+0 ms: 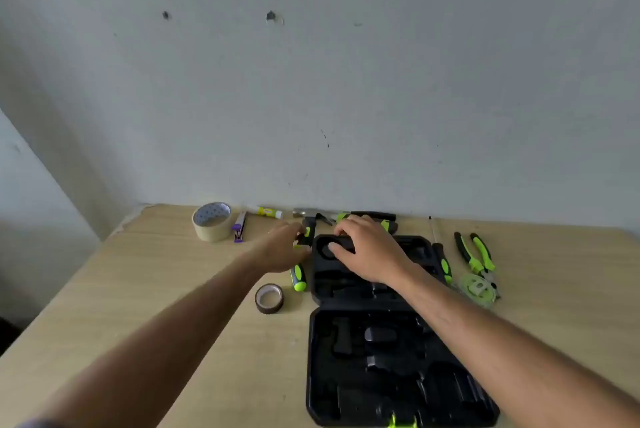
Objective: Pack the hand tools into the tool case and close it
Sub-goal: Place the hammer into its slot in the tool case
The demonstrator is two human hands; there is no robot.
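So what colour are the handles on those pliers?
Bright green and black: the pliers lie right of the open case, seen best in the head view.

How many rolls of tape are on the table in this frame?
2. A large beige roll stands at the far left near the wall; a smaller dark roll sits left of the open tool case. The arms could hide others.

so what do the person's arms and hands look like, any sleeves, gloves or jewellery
Both forearms are bare, with no gloves on the left hand or the right hand. A sliver of greyish-purple sleeve shows at the bottom left corner. No watch is visible. A small glint on a left finger might be a ring, too blurred to confirm.
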